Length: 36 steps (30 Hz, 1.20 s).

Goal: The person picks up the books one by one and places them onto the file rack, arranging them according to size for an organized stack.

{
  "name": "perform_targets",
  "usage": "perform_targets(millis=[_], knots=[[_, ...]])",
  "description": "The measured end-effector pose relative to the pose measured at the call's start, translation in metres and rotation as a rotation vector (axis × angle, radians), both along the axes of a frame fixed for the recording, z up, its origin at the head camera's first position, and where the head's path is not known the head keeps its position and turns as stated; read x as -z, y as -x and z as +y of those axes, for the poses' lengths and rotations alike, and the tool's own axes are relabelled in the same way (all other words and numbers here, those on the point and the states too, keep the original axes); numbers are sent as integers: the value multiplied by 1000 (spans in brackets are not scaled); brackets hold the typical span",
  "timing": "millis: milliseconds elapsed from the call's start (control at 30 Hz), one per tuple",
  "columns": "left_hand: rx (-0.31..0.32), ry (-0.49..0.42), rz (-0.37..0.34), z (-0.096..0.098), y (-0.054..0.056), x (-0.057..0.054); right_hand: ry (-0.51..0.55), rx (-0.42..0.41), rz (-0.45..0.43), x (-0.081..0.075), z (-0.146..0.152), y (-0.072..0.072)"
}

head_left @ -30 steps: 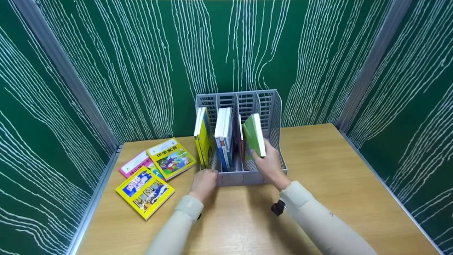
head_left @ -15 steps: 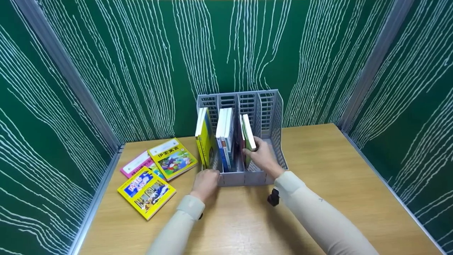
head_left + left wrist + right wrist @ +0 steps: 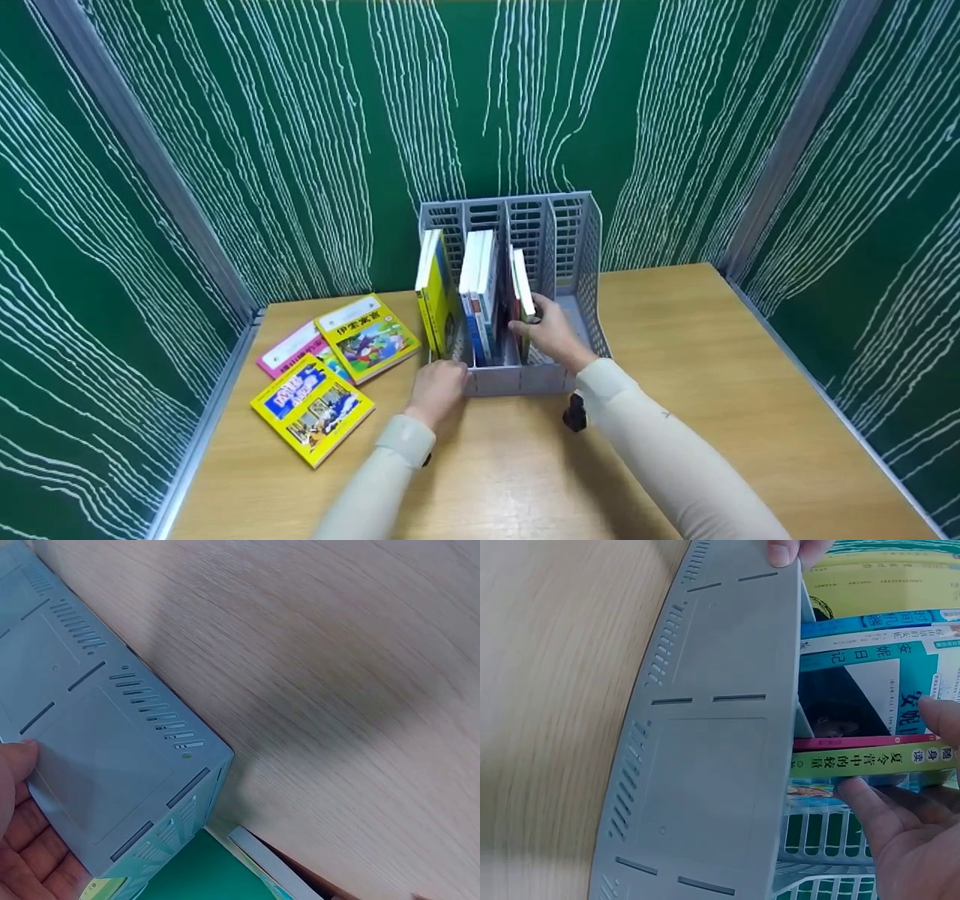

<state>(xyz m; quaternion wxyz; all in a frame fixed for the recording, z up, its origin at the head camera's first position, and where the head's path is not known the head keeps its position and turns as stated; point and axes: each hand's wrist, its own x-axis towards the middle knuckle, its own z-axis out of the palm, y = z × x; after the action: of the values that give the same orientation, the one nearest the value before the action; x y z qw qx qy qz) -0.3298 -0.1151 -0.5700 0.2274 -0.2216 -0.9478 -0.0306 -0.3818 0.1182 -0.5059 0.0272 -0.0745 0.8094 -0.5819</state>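
Observation:
A grey book rack [image 3: 517, 381] with several compartments stands on the table. My left hand [image 3: 437, 386] grips its front edge at the left corner; in the left wrist view the thumb lies on the outer face. My right hand [image 3: 555, 334] holds a green-spined book [image 3: 870, 758] upright in the third compartment, fingers on its right side and thumb at the left. A thin pink-spined book [image 3: 847, 742] stands against it. Yellow books [image 3: 433, 300] fill part of the first compartment, and several blue and white books [image 3: 476, 277] stand in the second.
Left of the rack, two yellow books lie flat, one in front [image 3: 313, 410] and one behind [image 3: 367, 337]. A pink book [image 3: 289, 352] lies partly under them. A green wall [image 3: 660, 225] with white lines rises behind the wooden table [image 3: 675, 360].
My right hand has moved left with the green book, which now stands upright and lower, beside the thin book. My left hand stays on the rack's front edge.

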Motion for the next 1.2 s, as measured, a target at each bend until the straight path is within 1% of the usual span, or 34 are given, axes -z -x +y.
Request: perform_targets(millis=[167, 267, 400, 533, 633, 800, 900, 1100, 1200], knots=[[4, -12, 48, 0, -1, 0, -5, -12, -12, -1, 1, 2], [9, -17, 54, 0, -1, 0, -2, -26, -18, -1, 3, 4], [8, -10, 52, -1, 0, 0, -13, -65, -9, -1, 6, 5], [5, -10, 35, 0, -1, -1, -42, -97, 2, 0, 10, 8], [4, -13, 21, 0, -1, -1, -45, -115, 11, 2, 11, 10], [7, -11, 9, 1, -1, -1, -44, -140, 54, 5, 13, 12], [5, -12, 5, 1, -2, -2, -65, -157, 70, 4, 13, 11], [3, -23, 38, 1, -4, -3, -113, -209, 47, 1, 13, 13], [1, -25, 41, 1, -3, -3, -146, -214, 16, 0, 13, 13]])
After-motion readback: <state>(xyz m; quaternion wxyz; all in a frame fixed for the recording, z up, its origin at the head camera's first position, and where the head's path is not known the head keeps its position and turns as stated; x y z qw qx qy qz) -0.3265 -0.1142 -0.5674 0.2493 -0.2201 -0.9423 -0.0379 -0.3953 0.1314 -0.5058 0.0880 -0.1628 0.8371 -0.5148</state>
